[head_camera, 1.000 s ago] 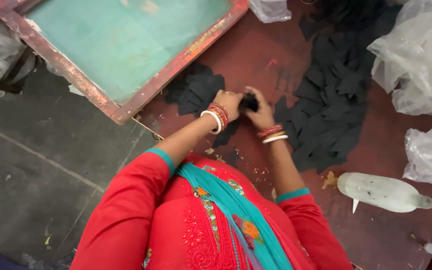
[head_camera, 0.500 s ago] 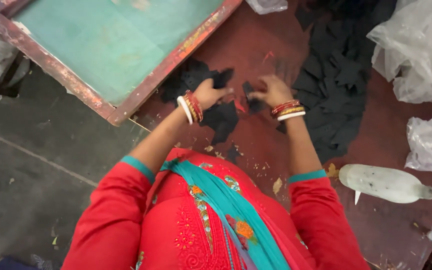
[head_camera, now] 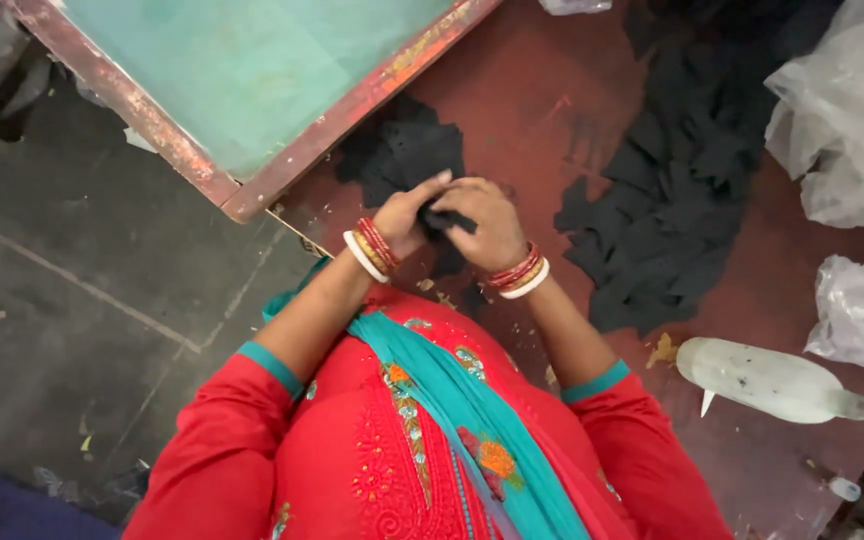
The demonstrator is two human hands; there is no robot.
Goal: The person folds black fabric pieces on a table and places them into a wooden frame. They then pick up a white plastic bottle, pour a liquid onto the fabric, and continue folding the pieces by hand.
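My left hand (head_camera: 407, 213) and my right hand (head_camera: 489, 222) meet over the dark red table (head_camera: 542, 110), both pinching one small black fabric piece (head_camera: 444, 219) between the fingertips. Bangles ring both wrists. Just beyond the hands lies a small heap of black fabric pieces (head_camera: 402, 150). A much larger spread of black cut pieces (head_camera: 677, 200) covers the table to the right of my right hand.
A wooden-framed screen with a teal mesh (head_camera: 252, 70) lies at the upper left, overhanging the table edge. Clear plastic bags (head_camera: 847, 120) sit at the right. A white plastic bottle (head_camera: 767, 380) lies on its side at the lower right. Grey floor (head_camera: 72, 300) is at the left.
The hands were together a second ago, parted half a second ago over the small heap, and have now come together again on one black piece.
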